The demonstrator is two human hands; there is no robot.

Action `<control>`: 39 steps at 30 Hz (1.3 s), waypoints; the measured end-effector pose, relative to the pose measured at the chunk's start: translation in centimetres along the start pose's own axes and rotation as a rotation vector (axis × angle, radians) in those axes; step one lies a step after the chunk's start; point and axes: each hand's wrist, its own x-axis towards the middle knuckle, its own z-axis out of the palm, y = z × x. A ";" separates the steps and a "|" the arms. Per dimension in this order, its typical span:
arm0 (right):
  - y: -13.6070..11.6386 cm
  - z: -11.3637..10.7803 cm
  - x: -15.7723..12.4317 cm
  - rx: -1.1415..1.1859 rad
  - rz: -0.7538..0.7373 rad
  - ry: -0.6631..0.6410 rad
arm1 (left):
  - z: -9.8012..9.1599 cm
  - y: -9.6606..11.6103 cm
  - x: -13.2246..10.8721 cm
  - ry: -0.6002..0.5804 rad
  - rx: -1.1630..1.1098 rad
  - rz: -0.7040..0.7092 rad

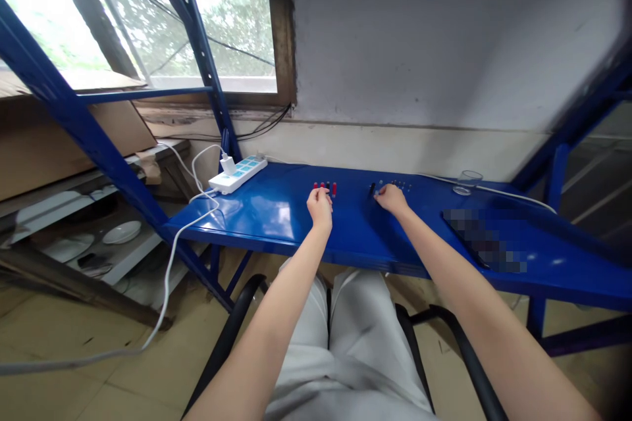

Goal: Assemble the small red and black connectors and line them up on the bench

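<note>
Since the left grip (320, 202) is held over small red and black pieces (334, 189) and the right grip (390, 197) just beside a black piece (372, 189), clamping by either cannot be told.

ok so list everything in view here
blue metal bench: 1, blue, below the window
power strip: 1, white, left end of bench
white cable: 1, white, running from the bench to the floor
red pegs: several, red with some black, at left hand
dark pegs: several, dark, around right hand
glass tumbler: 1, clear, right part of bench
white plates: 2 or more, white, shelf at lower left
left hand: 1, bare, on red pegs
right hand: 1, bare, at dark pegs
</note>
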 end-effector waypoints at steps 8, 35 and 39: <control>-4.5 3.6 -3.7 0.170 -0.383 -0.121 | 0.1 0.1 -0.1 0.016 -0.014 0.004; -8.8 6.1 -2.9 -0.135 -0.262 -0.063 | 0.0 -0.4 0.2 -0.015 0.022 0.040; -8.1 5.5 -3.1 -0.071 -0.289 -0.045 | 0.1 -0.3 0.0 -0.055 0.063 0.041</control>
